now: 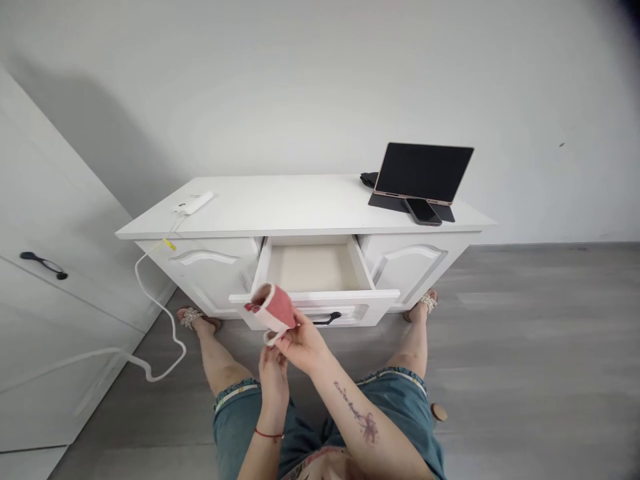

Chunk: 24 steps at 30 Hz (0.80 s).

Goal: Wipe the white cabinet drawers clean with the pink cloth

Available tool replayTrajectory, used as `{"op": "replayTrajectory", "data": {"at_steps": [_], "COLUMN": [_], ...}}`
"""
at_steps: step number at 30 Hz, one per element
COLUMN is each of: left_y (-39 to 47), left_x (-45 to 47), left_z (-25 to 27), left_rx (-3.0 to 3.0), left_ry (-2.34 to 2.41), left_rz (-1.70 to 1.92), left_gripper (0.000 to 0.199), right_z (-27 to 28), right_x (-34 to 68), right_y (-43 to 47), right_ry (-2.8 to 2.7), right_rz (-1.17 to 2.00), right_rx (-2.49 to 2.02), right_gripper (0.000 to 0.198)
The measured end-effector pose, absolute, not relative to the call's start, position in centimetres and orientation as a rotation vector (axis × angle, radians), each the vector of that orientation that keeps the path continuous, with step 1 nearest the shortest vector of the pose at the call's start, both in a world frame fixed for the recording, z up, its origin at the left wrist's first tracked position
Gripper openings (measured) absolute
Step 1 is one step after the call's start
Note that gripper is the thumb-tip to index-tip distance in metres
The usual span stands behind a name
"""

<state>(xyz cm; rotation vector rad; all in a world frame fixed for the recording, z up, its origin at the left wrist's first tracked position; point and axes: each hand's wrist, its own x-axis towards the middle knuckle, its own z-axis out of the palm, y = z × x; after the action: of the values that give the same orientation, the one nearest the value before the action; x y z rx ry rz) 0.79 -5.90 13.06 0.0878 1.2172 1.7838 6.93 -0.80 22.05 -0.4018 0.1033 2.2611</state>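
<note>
- Right hand (pixel 304 341): thumb and fingers pinch the lower right edge of a red-and-white fabric piece (pixel 281 308).
- Left hand (pixel 273 365): just below the right, fingers curled at the piece's lower end; whether they grip it cannot be told.
- Fabric piece: beyond the fingertips, curled into a loop, its upper end overlapping the drawer front in view.
- Step in hand, as judged: turning or shaping the piece by hand. The next move appears to call for a steady right-hand pinch and a clear left-hand hold, to keep the loop from slipping.
- Directly beyond the hands: drawer (pixel 315 267), pulled out; no contents visible.
- Farther, ahead: cabinet top (pixel 280 203), with a white adapter (pixel 199 203) left of the hands, and a phone (pixel 423 211) and tablet (pixel 425 171) to their right.
</note>
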Motion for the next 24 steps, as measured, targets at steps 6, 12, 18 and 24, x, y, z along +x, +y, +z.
{"op": "replayTrajectory", "data": {"at_steps": [6, 12, 18, 24], "left_y": [-3.6, -2.7, -2.1, -1.9], "left_x": [3.5, 4.3, 5.0, 5.3], "left_z": [14.8, 15.8, 15.6, 15.4], "left_rx": [0.121, 0.133, 0.113, 0.146], "left_ry": [0.94, 0.807, 0.868, 0.896], "left_rz": [1.485, 1.487, 1.543, 1.568], "left_gripper": [0.011, 0.017, 0.024, 0.025], "right_z": [23.2, 22.0, 21.4, 21.3], "right_x": [13.5, 20.0, 24.4, 26.3], "right_y": [-0.9, -1.1, -1.3, -1.5], "right_ry": [0.264, 0.272, 0.086, 0.254], "right_rz": [2.183, 2.116, 2.038, 1.985], "right_rx": [-0.335, -0.195, -0.126, -0.119], "right_gripper": [0.014, 0.022, 0.032, 0.033]}}
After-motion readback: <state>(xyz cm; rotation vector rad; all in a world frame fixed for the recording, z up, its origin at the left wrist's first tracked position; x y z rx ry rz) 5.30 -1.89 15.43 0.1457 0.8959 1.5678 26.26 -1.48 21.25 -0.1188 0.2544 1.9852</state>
